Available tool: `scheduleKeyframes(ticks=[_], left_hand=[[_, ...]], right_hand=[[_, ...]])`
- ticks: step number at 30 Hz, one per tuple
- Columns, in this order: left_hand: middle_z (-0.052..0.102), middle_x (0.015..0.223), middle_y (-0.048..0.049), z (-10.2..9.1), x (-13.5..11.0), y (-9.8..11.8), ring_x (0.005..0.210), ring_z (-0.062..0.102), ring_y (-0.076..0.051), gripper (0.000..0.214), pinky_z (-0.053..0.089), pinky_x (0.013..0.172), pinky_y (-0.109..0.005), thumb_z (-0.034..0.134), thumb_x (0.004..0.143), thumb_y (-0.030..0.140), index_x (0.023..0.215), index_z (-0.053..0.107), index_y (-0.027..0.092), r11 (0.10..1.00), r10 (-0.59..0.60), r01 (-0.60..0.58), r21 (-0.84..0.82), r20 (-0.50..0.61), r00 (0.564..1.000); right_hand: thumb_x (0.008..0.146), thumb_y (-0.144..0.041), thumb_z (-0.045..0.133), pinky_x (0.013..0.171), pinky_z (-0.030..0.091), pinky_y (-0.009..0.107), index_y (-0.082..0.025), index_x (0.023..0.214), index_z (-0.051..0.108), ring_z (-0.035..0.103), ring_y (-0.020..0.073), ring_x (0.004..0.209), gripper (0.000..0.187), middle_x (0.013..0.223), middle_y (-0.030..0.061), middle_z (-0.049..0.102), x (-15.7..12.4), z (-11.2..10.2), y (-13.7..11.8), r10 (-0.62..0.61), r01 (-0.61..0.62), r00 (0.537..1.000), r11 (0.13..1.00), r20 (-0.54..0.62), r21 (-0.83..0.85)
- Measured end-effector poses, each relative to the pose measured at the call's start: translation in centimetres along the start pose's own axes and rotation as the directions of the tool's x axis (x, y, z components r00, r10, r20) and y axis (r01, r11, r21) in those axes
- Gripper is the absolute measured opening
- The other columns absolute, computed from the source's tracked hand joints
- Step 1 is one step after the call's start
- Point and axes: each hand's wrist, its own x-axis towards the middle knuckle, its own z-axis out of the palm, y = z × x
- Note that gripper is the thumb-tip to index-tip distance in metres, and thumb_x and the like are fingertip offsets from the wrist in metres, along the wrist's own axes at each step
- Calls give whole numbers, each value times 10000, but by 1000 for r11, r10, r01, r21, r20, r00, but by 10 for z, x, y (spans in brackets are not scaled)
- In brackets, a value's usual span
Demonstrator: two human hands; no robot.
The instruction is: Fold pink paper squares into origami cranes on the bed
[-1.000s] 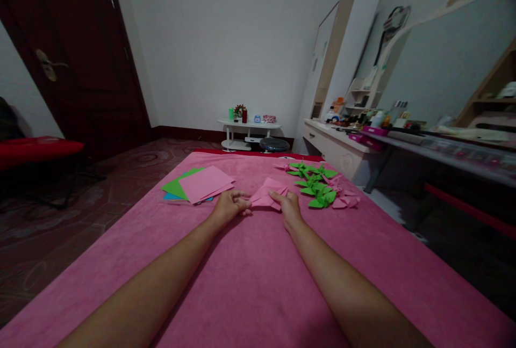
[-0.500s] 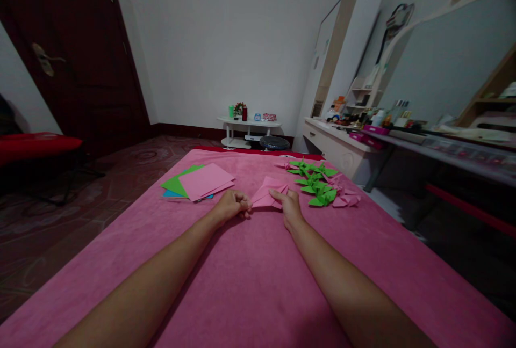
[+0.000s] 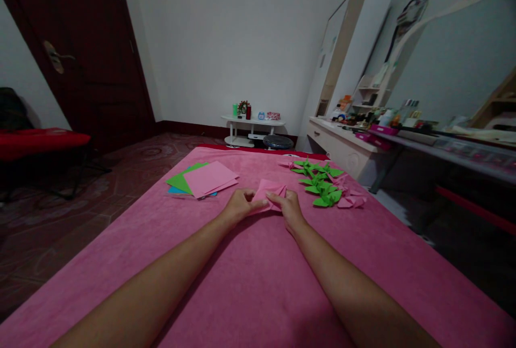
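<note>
A partly folded sheet of pink origami paper is held between my two hands, just above the pink cloth. My left hand grips its left side, thumb lying across the front and fingers behind. On the right side my right hand pinches it with the thumb on top; the fingers behind are mostly hidden. The two thumbs come close together near the paper's middle. To the right lie several folded green paper cranes and pink paper cranes.
Left of my hands is a stack of square paper, with pink sheets over green and blue ones. Beyond the table stands a small white stand. A cluttered dresser is at the right, a red chair at the left.
My left hand has moved from the paper's left tip onto its left side, thumb now over the front. My right hand keeps its grip. The whole view has shifted slightly.
</note>
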Motion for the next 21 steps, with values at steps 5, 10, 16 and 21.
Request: scheduleKeyframes(ticks=[5,10,16,21], left_hand=[[603,590,-15,0,-1,-6,471,451,-69,390,271,451,-181,765,577,424,706,651,74,988,-98,94,-120,-30,995],[657,655,-50,-2,-3,-6,515,529,-105,375,344,490,-199,780,572,390,759,671,84,972,-139,138,-191,12,990],[687,727,-77,-1,-4,-3,565,576,-123,397,394,540,-213,768,602,401,814,683,76,948,-175,167,-270,-5,985],[698,771,-97,-4,-6,-1,591,598,-134,413,426,577,-227,778,600,372,866,686,70,910,-198,204,-360,52,979]], right_hand=[[590,-352,766,559,442,271,-128,733,711,576,161,560,273,620,17,670,-1,2,-2,3,-4,999,1000,45,9],[604,-392,761,575,441,273,-143,729,699,564,154,565,285,622,5,660,0,1,-5,-35,34,998,999,43,35],[631,-431,741,547,415,256,-150,669,671,529,135,535,292,591,0,629,-1,6,-3,-33,30,998,998,60,47],[656,-430,727,525,385,237,-153,639,652,505,123,529,287,567,-13,597,-1,7,-1,-29,26,998,998,62,53]])
